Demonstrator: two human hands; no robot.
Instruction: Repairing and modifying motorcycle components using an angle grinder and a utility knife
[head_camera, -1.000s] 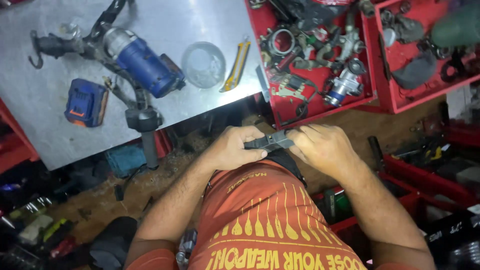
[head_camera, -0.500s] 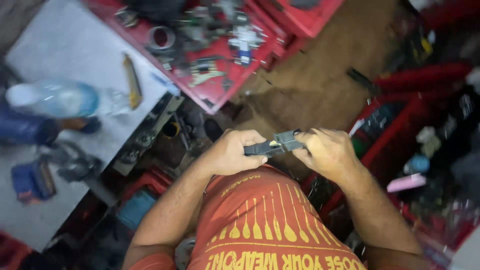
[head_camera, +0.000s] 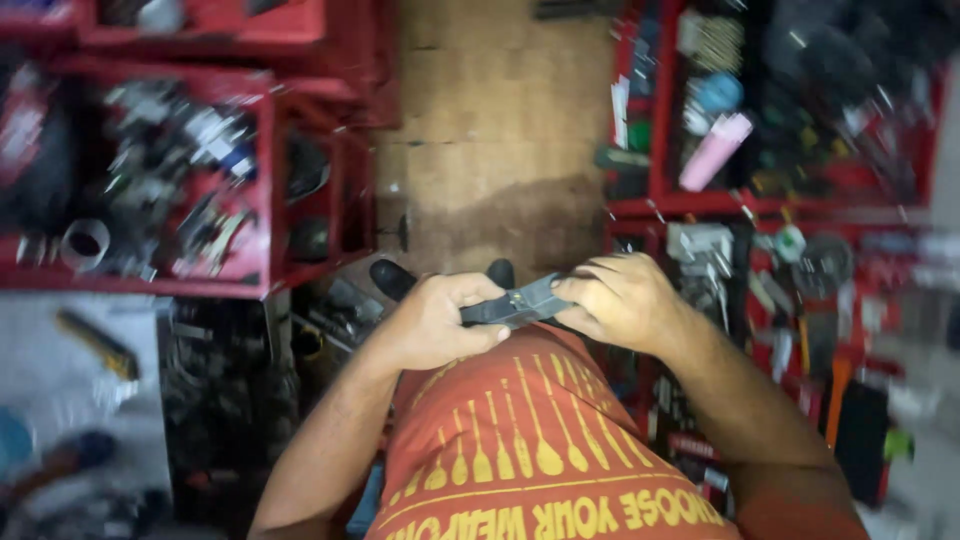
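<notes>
I hold a small dark grey metal tool (head_camera: 520, 303), flat and bar-shaped, level in front of my stomach. My left hand (head_camera: 440, 322) is closed around its left end. My right hand (head_camera: 620, 300) pinches its right end with fingers and thumb. Below the hands shows my orange shirt (head_camera: 530, 450) with yellow print. Past the hands, two dark shoe tips (head_camera: 392, 277) stand on a bare brown floor (head_camera: 490, 150).
Red trays full of metal parts (head_camera: 170, 190) stand at the left, with a grey ring (head_camera: 85, 243) at their edge. Red shelves crowded with tools (head_camera: 790, 130) and a pink object (head_camera: 715, 150) fill the right. A grey bench corner with a yellow knife (head_camera: 95, 340) lies lower left.
The view has swung from the grey bench to the floor between the red shelves. Both hands keep the same grip on the dark tool.
</notes>
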